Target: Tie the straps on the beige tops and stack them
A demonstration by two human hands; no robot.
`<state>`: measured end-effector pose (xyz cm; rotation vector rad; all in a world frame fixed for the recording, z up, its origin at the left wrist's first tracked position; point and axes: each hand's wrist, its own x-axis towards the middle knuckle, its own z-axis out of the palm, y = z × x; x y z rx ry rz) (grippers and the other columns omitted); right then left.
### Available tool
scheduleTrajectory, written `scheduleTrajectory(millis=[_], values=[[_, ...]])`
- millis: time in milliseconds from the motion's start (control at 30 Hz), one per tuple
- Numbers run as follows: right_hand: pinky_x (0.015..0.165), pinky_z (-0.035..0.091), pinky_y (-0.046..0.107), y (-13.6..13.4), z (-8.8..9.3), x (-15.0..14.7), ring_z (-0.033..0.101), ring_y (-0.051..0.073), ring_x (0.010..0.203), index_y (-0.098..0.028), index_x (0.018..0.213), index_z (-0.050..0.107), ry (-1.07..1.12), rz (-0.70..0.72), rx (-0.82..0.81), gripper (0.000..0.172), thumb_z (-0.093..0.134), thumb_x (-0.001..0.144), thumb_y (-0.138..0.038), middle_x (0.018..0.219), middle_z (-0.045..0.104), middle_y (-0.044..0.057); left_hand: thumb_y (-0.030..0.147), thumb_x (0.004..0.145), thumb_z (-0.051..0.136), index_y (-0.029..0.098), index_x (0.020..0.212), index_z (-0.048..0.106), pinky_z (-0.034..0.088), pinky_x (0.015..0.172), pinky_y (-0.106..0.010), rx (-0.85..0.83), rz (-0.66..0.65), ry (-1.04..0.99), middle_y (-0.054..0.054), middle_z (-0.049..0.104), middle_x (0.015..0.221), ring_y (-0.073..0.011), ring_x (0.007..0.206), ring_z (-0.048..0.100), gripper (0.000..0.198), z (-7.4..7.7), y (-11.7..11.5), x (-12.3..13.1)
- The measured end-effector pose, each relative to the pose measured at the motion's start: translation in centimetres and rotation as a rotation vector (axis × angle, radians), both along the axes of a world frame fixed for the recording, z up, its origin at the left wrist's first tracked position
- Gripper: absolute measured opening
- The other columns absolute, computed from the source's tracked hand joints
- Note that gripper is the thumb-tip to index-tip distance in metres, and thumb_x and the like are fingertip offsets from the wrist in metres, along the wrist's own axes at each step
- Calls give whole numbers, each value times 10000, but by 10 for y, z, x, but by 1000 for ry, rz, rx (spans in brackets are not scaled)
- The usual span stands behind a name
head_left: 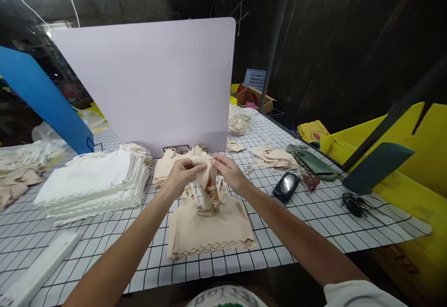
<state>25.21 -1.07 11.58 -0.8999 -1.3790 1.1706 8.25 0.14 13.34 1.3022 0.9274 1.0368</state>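
Between my two hands hangs a beige fabric garment [206, 184], its lower part drooping over the pile below. My left hand [184, 173] pinches its upper edge from the left. From the other side my right hand [227, 171] grips the same edge with thumb and fingers. Directly beneath lies a stack of beige garments [213, 227] with wavy hems facing me. Another beige stack [164, 169] sits just behind my left hand. What kind of garment the held piece is, I cannot make out.
White folded garments [94, 181] are piled on the left. A white panel [150, 83] stands behind, a blue panel [45, 97] at far left. On the right lie a dark phone-like object [286, 187], a green pouch [317, 163], keys [356, 204] and loose beige cloth [275, 157]. Yellow bins [394, 181] border the table.
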Motion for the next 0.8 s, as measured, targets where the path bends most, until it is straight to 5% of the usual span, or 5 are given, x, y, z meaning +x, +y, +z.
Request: scheduleTrajectory(millis=[133,300,467,633,800], values=[[565,442,245,-1,5,-1,533,122,634,-212,848,596,272,34,-189,421,773,721,-572,730,602,-26,504,590,908,145,733,651,480,603,-247,-13,75,-108,-16,663,692,-133,647,614,463,-8,-2,4],[543,460,253,3,4,9,556,120,575,-189,750,633,-4,137,-179,271,826,686,-367,632,613,-31,595,707,807,197,796,564,377,512,-218,155,255,-184,49,546,612,-110,568,523,475,4,5,6],[727,515,304,2,10,7,682,213,923,-177,776,670,184,211,-186,295,725,783,-467,936,732,70,573,747,771,213,797,549,382,549,-234,206,255,-190,49,531,639,-112,570,486,425,18,10,8],[774,513,312,1,11,-16,666,201,881,-195,934,684,76,107,-81,323,827,689,-349,880,710,24,409,858,682,203,654,570,270,546,-259,592,353,178,52,423,566,-109,547,353,311,16,5,9],[776,513,295,1,10,-20,636,167,834,-206,915,676,178,57,-41,250,725,780,-411,884,690,7,321,858,683,206,734,685,228,536,-271,677,380,290,63,415,528,-98,510,302,170,15,6,1]])
